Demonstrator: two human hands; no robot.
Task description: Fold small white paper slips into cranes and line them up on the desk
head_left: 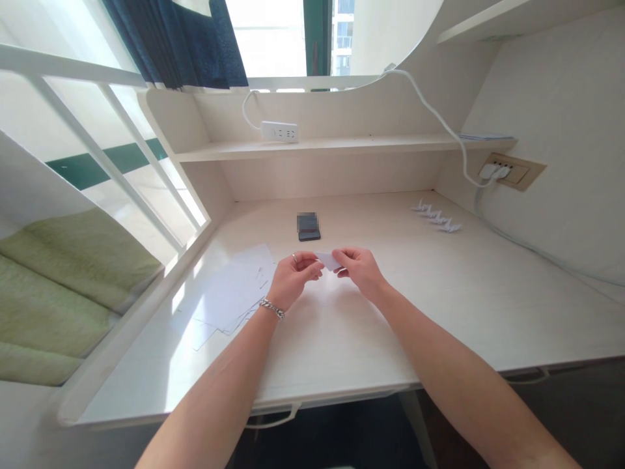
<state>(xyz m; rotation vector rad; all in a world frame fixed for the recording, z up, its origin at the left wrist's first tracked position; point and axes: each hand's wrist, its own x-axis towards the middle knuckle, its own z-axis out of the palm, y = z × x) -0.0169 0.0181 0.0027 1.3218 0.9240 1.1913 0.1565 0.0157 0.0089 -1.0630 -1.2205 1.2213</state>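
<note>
A small piece of folded white paper (328, 261) is held up between my two hands, a little above the desk. My left hand (296, 273), with a ring and a chain bracelet at the wrist, pinches its left end. The right end is gripped by the thumb and fingers of my right hand (359, 266). Fingertips cover both ends of the paper, so its full shape is hidden. Left of my hands lie loose white paper sheets (229, 293), overlapping on the desk. Several small folded paper cranes (437, 217) stand in a row at the back right.
A dark phone (309, 228) lies on the white desk (332, 352) just beyond my hands. On the shelf (332, 146) sits a white power strip (280, 131). A white cable (439, 117) runs to the wall socket (516, 172). White railings (122, 117) border the left side.
</note>
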